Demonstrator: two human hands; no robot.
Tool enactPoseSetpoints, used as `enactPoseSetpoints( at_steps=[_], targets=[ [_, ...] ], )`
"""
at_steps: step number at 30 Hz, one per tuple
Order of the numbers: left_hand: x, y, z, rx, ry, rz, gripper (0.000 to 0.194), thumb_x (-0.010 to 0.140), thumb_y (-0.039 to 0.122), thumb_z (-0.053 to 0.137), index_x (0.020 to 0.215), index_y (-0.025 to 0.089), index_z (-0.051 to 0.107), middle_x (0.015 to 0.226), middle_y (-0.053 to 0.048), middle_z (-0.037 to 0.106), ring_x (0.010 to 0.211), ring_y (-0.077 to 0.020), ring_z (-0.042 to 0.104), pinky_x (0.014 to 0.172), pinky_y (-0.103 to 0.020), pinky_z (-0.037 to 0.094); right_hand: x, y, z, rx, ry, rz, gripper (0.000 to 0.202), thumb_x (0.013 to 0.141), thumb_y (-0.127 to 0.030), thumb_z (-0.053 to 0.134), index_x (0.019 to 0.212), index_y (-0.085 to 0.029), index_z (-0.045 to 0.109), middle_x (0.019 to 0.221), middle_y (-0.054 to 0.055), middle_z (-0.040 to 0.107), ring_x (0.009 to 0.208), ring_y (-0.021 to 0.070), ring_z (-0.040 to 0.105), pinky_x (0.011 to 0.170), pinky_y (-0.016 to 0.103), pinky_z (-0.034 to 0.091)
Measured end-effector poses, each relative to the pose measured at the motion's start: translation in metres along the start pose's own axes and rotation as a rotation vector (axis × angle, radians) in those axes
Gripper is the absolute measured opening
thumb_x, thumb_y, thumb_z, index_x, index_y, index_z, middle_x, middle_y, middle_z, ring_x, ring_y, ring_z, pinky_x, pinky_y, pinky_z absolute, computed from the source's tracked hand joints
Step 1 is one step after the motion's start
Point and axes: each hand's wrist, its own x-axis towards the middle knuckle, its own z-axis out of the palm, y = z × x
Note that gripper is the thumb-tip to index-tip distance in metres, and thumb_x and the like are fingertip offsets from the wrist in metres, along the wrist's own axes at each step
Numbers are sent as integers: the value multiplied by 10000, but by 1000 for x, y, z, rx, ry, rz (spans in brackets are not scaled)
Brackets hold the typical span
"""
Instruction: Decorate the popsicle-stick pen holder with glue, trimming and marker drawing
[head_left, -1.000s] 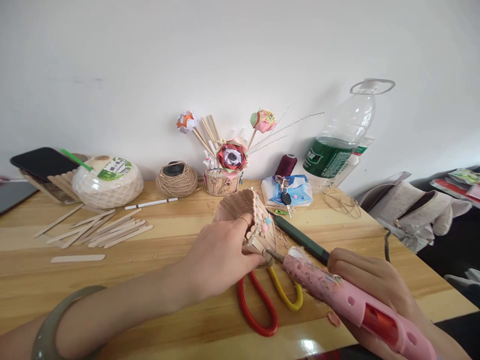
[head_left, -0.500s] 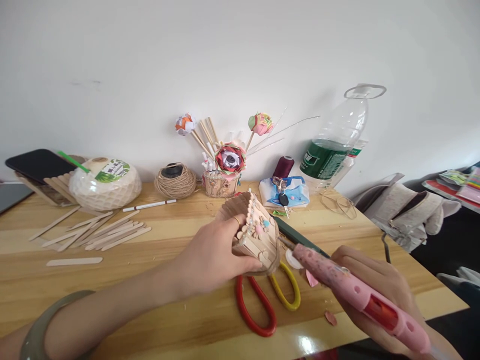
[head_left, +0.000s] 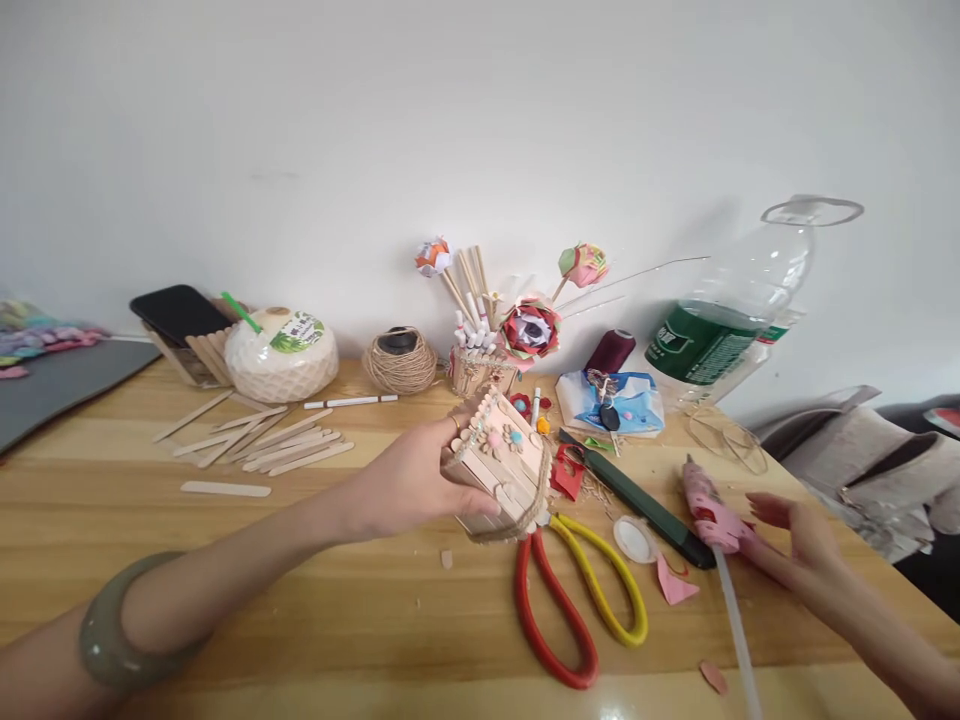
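Craft-stick container [head_left: 517,458] stayed gripped in my left hand [head_left: 409,480]; my right hand [head_left: 814,550] had opened, leaving the glue gun [head_left: 709,510] on the counter [head_left: 315,620].

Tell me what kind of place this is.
Probably a craft corner at home: a wooden table against a plain wall, with loose craft sticks, a ball of twine and a pink glue gun laid out.

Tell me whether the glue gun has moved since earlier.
Yes: the glue gun has moved rightward and away, from the near side of the dark green tool to its right.
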Motion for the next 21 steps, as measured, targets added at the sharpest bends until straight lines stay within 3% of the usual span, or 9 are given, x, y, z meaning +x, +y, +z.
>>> enactPoseSetpoints(
  at_steps=[2,8,9,11,13,15,18,21],
  targets=[
    [-3,-2,-9,66,47,3,479,635,237,734,1080,169,571,1102,-33,673,1013,-243,612,872,-342,478,3,-3,-8,1,-89,42,146,820,-311,556,922,-207,568,872,156,665,770,337,674,538,387,533],
    [-15,-12,-34,152,126,-26,477,636,290,730,1067,159,572,1075,-43,680,988,-249,621,863,-337,483,4,-38,-8,-165,-17,43,133,898,-275,437,925,-207,549,907,184,647,810,363,663,600,411,543],
    [-16,-14,-37,156,135,-31,471,638,291,726,1065,166,573,1077,-37,680,990,-247,621,862,-334,485,3,-48,-5,-190,14,26,133,896,-289,447,925,-207,547,903,186,639,802,360,658,581,409,536],
    [-20,-19,-43,157,152,-41,452,642,288,717,1057,175,577,1079,-26,682,995,-243,623,863,-329,487,2,-70,3,-192,-41,-47,146,892,-307,458,958,-217,552,957,173,634,886,359,639,635,423,534],
    [-23,-22,-48,146,154,-49,440,644,288,713,1048,175,580,1079,-25,685,996,-243,625,862,-327,490,0,-98,12,-159,92,-82,222,890,-398,432,930,-211,546,938,156,628,885,360,633,697,484,518],
    [-25,-25,-52,136,140,-54,450,643,296,716,1055,179,579,1076,-24,686,996,-245,627,858,-328,493,-5,-129,20,-98,71,-151,229,885,-396,452,970,-206,547,1029,155,605,989,350,599,798,497,490],
    [-28,-28,-58,128,130,-63,465,631,299,728,1056,183,580,1058,-23,691,995,-250,628,858,-331,494,-18,-181,34,75,-137,-316,100,872,-260,528,964,-253,568,927,73,631,876,245,630,729,362,520],
    [-30,-30,-62,82,127,-67,450,631,290,728,1042,181,582,1052,-25,694,993,-252,631,851,-328,497,-32,-229,52,287,-377,-392,162,889,-141,471,930,-236,596,847,57,623,766,187,622,648,290,516]
  ],
)
